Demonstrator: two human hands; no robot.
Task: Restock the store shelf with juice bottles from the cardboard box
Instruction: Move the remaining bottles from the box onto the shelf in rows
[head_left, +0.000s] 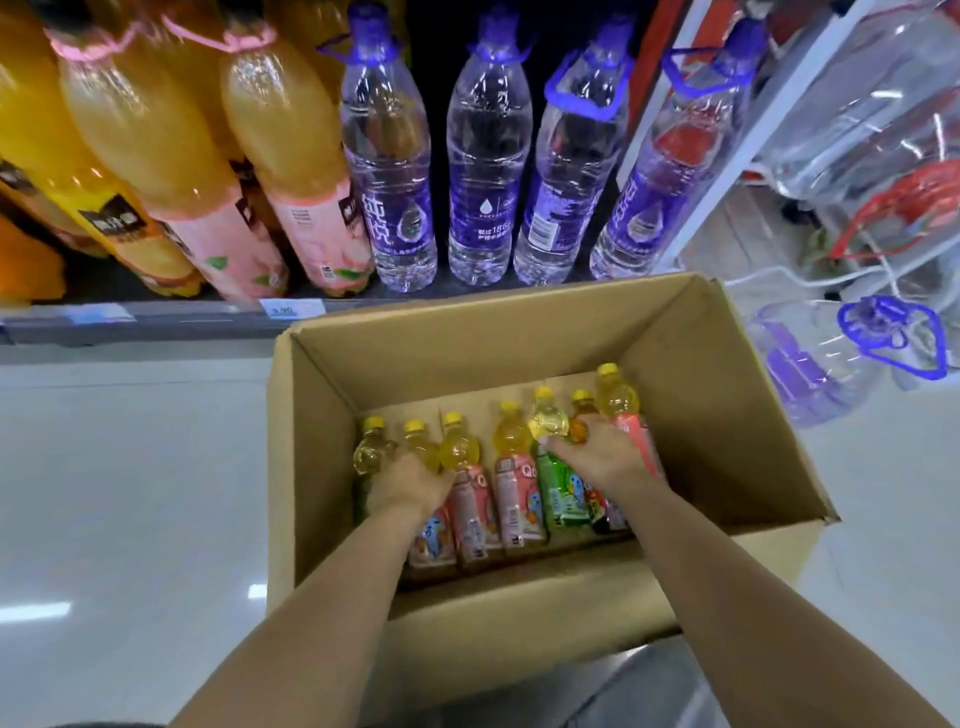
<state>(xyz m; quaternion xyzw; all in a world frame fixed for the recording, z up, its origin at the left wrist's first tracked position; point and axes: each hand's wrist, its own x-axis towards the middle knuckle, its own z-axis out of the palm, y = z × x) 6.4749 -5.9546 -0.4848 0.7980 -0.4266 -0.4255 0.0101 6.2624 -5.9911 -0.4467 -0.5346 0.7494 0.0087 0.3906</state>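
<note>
Left hand (410, 480) curled on bottles (470, 499) at row's left end in box (332, 431). Right hand (597, 457) grips right-end bottles. Risk: multi-bottle hold slips on lift; neighbours topple. Shelf (171, 317) beyond.

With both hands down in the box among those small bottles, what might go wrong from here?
1. The left hand and right hand each reach among tightly packed juice bottles; lifting one may topple or drag its neighbours.
2. The cardboard box sits on a smooth floor, so a tug might slide it.
3. The shelf looks full in front, so space may be short.
</note>
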